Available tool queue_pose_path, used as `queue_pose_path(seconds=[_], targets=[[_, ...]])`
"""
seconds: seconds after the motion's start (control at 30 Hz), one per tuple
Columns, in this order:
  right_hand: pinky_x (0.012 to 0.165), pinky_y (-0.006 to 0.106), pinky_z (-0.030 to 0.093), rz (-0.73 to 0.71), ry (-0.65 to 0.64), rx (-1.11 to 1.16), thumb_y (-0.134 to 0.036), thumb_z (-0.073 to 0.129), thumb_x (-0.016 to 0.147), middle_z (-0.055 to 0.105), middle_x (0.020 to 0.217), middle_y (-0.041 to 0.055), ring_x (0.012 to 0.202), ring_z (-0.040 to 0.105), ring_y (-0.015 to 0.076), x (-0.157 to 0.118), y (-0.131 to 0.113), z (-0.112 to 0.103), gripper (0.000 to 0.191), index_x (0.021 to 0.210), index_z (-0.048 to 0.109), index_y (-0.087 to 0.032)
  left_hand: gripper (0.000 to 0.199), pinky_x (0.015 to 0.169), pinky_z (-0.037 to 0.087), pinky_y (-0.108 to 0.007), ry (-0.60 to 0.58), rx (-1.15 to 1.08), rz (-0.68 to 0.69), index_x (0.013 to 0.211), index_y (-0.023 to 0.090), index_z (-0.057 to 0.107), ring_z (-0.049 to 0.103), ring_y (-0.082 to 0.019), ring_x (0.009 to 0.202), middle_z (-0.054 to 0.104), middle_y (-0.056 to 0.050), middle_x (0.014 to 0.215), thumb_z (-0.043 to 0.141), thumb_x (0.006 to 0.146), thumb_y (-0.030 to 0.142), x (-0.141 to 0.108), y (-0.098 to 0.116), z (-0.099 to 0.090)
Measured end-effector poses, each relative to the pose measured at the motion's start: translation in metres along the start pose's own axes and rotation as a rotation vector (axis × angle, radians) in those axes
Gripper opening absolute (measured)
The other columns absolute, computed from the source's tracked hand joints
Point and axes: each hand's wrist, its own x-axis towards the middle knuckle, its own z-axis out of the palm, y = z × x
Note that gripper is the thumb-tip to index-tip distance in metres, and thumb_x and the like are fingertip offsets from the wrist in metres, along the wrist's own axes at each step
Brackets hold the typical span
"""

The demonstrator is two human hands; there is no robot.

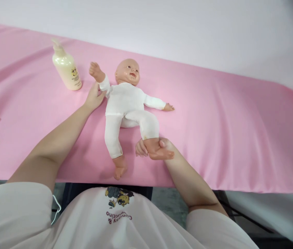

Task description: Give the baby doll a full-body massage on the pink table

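Note:
A baby doll (125, 100) with a white cloth body lies face up on the pink cloth, its head away from me. My left hand (95, 97) is closed on the doll's raised arm at the left, near the elbow; some fingers are hidden behind the sleeve. My right hand (151, 147) wraps round the ankle of the doll's leg on the right, from behind and below. That leg is bent at the knee and its foot points right. The doll's other leg lies stretched towards the table's front edge.
A cream pump bottle (67, 71) stands left of the doll, beyond my left forearm. Pink cloth (214, 131) with soft folds covers the table. Its front edge runs close to my body, and a white surface (188, 31) rises behind.

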Motion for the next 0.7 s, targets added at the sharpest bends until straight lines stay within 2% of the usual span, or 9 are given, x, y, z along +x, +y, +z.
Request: queue_pose_path(seconds=[0.03,0.1,0.23,0.3,0.4,0.53,0.7], targets=[[0.086,0.037,0.051,0.006,-0.025,0.009,-0.078,0.072,0.079,0.065,0.083,0.0048,0.080,0.061,0.0210,-0.001,0.000,0.002,0.061,0.093,0.069,-0.019,0.062,0.107,0.056,-0.052,0.024,-0.008,-0.044,0.134,0.021,0.054,0.070,-0.027,0.111,0.070,-0.014,0.121,0.051,0.099,0.072,0.000,-0.006,0.001],[0.087,0.037,0.053,0.053,0.011,0.020,-0.073,0.075,0.079,0.067,0.087,0.0065,0.083,0.064,0.0216,-0.004,-0.001,0.005,0.059,0.096,0.072,-0.016,0.065,0.103,0.058,-0.050,0.062,-0.011,-0.107,0.138,0.024,0.050,0.070,-0.025,0.106,0.069,-0.013,0.119,0.049,0.098,0.076,0.000,-0.016,0.002],[0.089,0.036,0.055,0.353,0.206,-0.064,-0.058,0.090,0.074,0.074,0.099,0.0107,0.094,0.070,0.0238,-0.012,-0.008,0.008,0.057,0.105,0.075,-0.012,0.071,0.103,0.058,-0.049,0.081,-0.020,-0.126,0.147,0.027,0.042,0.068,-0.026,0.114,0.065,-0.014,0.125,0.044,0.099,0.079,0.002,-0.023,0.002],[0.090,0.036,0.057,0.464,0.241,-0.119,-0.052,0.095,0.070,0.076,0.105,0.0116,0.098,0.071,0.0244,-0.015,-0.010,0.007,0.058,0.109,0.076,-0.013,0.074,0.104,0.057,-0.050,0.073,-0.039,-0.124,0.149,0.027,0.041,0.066,-0.027,0.118,0.064,-0.015,0.127,0.042,0.098,0.081,0.003,-0.025,0.003],[0.092,0.035,0.057,0.500,0.169,-0.113,-0.054,0.096,0.070,0.077,0.103,0.0102,0.098,0.072,0.0238,-0.016,-0.010,0.004,0.058,0.107,0.077,-0.013,0.078,0.105,0.056,-0.051,0.073,-0.059,-0.153,0.148,0.024,0.041,0.066,-0.029,0.121,0.063,-0.017,0.129,0.042,0.096,0.083,0.004,-0.031,0.004],[0.092,0.033,0.058,0.461,0.023,-0.071,-0.053,0.095,0.072,0.077,0.102,0.0097,0.095,0.073,0.0218,-0.015,-0.007,0.002,0.056,0.108,0.078,-0.013,0.078,0.105,0.057,-0.054,0.059,-0.059,-0.179,0.144,0.024,0.044,0.067,-0.030,0.121,0.063,-0.018,0.131,0.044,0.095,0.083,0.003,-0.038,0.004],[0.105,0.037,0.054,0.356,-0.177,-0.068,-0.053,0.091,0.076,0.079,0.103,0.0100,0.100,0.075,0.0238,-0.014,-0.005,0.001,0.049,0.104,0.078,-0.015,0.071,0.102,0.058,-0.052,0.059,-0.043,-0.141,0.143,0.028,0.044,0.068,-0.029,0.120,0.065,-0.016,0.130,0.043,0.097,0.082,0.003,-0.029,0.003]])
